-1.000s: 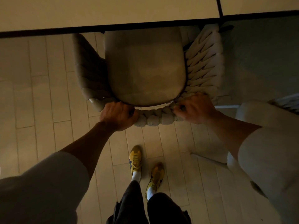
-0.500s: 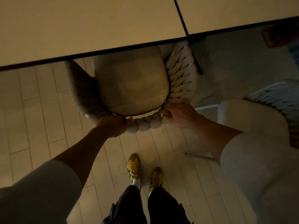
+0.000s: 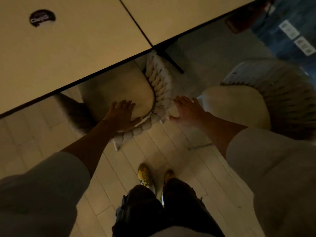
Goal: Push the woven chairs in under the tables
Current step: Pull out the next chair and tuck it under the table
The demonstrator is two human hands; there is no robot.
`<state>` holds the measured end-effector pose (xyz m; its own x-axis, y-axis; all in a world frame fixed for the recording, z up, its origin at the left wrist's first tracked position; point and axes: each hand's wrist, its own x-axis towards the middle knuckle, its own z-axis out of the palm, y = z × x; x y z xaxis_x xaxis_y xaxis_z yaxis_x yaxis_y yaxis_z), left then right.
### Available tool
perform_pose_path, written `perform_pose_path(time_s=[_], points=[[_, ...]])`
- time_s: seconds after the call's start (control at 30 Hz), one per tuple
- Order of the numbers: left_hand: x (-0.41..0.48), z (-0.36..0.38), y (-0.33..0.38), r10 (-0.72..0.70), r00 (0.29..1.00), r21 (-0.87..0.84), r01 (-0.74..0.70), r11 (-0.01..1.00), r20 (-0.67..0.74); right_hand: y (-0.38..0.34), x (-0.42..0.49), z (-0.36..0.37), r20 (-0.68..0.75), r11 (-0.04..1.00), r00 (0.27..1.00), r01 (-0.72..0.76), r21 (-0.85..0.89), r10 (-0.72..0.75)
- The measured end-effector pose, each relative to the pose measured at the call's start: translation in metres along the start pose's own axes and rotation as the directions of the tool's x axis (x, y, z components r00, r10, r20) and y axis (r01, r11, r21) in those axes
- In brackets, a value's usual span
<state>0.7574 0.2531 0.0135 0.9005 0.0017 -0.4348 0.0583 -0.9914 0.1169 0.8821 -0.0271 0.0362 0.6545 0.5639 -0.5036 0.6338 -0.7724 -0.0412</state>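
Facing palm-down, left hand [image 3: 122, 115]: your fingers are straight and spread over the rear of the seat cushion [image 3: 118, 89], gripping nothing.
Right hand [image 3: 186, 111]: yours is spread wide with straight fingers, holding nothing, just off the chair's back corner.
Woven chair [image 3: 159, 81]: directly ahead of both your hands, front tucked under the table [image 3: 68, 48] edge, back rim beneath your left palm.
Second chair [image 3: 239, 103]: just beyond your right hand, not under the table.
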Motion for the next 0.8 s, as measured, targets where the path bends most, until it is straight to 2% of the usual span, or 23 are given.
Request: perform_pose_path(time_s=[0.2, 0.43, 0.67, 0.8], points=[[0.029, -0.047, 0.077, 0.253, 0.967, 0.114, -0.251, 0.961, -0.003, 0.056, -0.085, 0.003, 0.010, 0.967, 0.971, -0.237, 0.090, 0.238], [0.055, -0.087, 0.223, 0.463, 0.879, 0.254, -0.476, 0.842, 0.115, 0.146, -0.204, 0.039, 0.012, 0.834, 0.861, -0.496, 0.241, 0.508], [0.059, -0.094, 0.381, 0.644, 0.755, 0.317, -0.645, 0.696, 0.124, 0.230, -0.322, 0.082, 0.007, 0.678, 0.721, -0.655, 0.332, 0.693], [0.050, -0.084, 0.476, 0.680, 0.722, 0.305, -0.681, 0.666, 0.129, 0.285, -0.389, 0.112, 0.009, 0.631, 0.684, -0.677, 0.377, 0.729]])
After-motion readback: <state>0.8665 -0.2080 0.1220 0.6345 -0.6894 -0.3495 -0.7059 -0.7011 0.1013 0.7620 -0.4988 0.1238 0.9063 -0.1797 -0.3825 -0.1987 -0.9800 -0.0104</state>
